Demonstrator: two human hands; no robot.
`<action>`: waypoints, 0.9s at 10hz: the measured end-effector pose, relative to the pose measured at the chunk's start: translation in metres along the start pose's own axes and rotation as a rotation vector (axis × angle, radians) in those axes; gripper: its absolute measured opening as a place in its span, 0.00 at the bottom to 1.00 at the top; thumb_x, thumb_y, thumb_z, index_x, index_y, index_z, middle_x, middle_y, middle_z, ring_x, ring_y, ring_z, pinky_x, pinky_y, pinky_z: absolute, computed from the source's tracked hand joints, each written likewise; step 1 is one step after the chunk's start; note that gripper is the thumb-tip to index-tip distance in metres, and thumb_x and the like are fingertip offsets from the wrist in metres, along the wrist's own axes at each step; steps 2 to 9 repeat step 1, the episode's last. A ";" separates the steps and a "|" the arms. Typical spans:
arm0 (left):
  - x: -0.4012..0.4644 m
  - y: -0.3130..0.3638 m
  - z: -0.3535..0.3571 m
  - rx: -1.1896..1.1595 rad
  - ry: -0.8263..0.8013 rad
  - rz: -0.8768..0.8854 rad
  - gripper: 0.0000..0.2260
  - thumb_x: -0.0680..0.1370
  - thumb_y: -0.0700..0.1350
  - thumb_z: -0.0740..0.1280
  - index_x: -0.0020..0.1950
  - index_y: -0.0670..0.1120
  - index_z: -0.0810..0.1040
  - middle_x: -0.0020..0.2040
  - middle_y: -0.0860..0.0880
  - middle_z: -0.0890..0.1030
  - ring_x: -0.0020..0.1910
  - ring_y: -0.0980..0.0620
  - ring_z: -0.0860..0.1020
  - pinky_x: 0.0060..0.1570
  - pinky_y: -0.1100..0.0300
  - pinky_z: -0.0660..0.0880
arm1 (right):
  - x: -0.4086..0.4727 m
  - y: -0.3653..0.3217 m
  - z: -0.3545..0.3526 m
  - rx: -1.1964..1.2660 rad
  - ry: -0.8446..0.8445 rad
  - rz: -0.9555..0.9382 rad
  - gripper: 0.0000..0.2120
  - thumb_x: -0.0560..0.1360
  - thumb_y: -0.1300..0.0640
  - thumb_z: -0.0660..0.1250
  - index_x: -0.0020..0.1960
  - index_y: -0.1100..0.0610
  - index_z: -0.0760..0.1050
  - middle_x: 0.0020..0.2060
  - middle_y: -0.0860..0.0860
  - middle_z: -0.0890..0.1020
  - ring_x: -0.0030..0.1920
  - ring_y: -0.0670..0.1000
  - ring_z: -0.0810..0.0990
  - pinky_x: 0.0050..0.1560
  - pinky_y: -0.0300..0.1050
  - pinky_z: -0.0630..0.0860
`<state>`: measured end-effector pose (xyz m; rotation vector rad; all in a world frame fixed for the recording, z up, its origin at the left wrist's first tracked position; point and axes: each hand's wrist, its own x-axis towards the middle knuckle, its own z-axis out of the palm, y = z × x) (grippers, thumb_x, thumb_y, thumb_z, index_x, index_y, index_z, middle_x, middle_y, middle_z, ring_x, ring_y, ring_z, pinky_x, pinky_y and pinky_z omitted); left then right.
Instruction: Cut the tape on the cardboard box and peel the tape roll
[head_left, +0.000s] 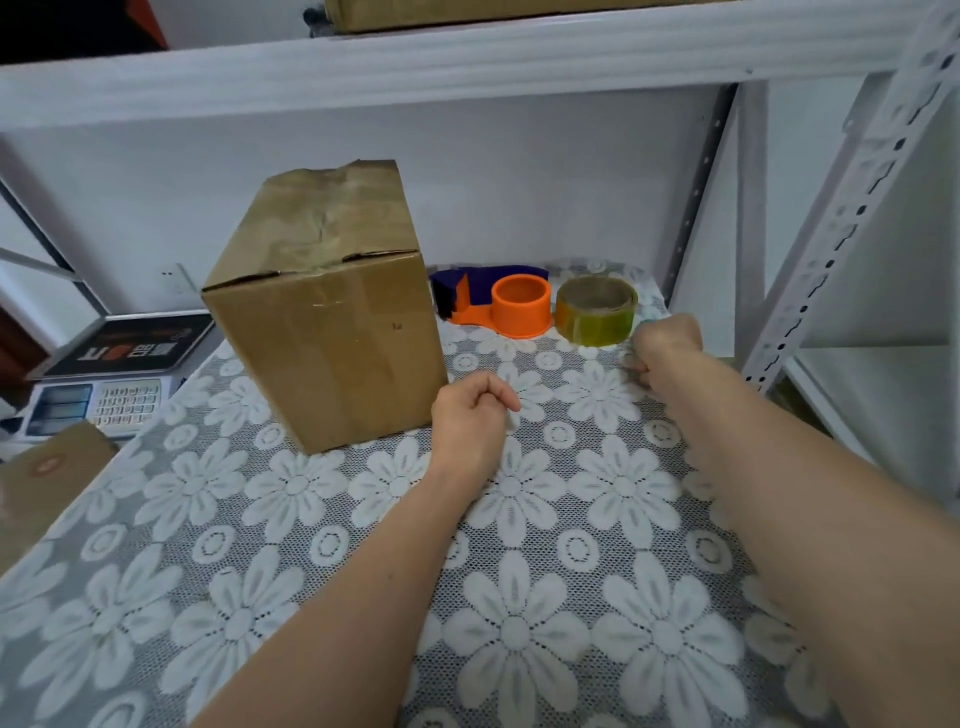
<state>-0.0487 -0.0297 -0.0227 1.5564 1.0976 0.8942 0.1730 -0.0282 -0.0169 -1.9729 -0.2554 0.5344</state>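
A tall cardboard box (322, 306) stands upright on the flowered cloth, and its taped top seam is partly torn. To its right lie an orange and blue tape dispenser (511, 306) and a yellowish clear tape roll (596, 310). My left hand (470, 415) hovers just off the box's lower right corner; its fingers are curled and nothing shows in it. My right hand (667, 348) is a fist just right of the tape roll. A small teal tip pokes out of the top of that fist, and the rest of that thing is hidden.
A white lace cloth (519, 571) covers the shelf surface. A weighing scale with a keypad (104, 384) sits at the left, with another cardboard piece (47, 478) in front of it. White shelf posts (831, 234) rise on the right and a shelf board (467, 57) runs overhead.
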 end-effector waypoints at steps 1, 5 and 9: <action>-0.002 0.000 -0.003 0.002 -0.009 0.014 0.18 0.73 0.29 0.53 0.31 0.45 0.75 0.33 0.39 0.77 0.17 0.58 0.62 0.18 0.66 0.59 | -0.009 0.003 -0.005 -0.058 -0.079 0.009 0.13 0.76 0.65 0.60 0.60 0.64 0.71 0.38 0.58 0.77 0.30 0.52 0.70 0.28 0.43 0.67; -0.002 0.000 -0.003 0.002 -0.009 0.014 0.18 0.73 0.29 0.53 0.31 0.45 0.75 0.33 0.39 0.77 0.17 0.58 0.62 0.18 0.66 0.59 | -0.009 0.003 -0.005 -0.058 -0.079 0.009 0.13 0.76 0.65 0.60 0.60 0.64 0.71 0.38 0.58 0.77 0.30 0.52 0.70 0.28 0.43 0.67; -0.002 0.000 -0.003 0.002 -0.009 0.014 0.18 0.73 0.29 0.53 0.31 0.45 0.75 0.33 0.39 0.77 0.17 0.58 0.62 0.18 0.66 0.59 | -0.009 0.003 -0.005 -0.058 -0.079 0.009 0.13 0.76 0.65 0.60 0.60 0.64 0.71 0.38 0.58 0.77 0.30 0.52 0.70 0.28 0.43 0.67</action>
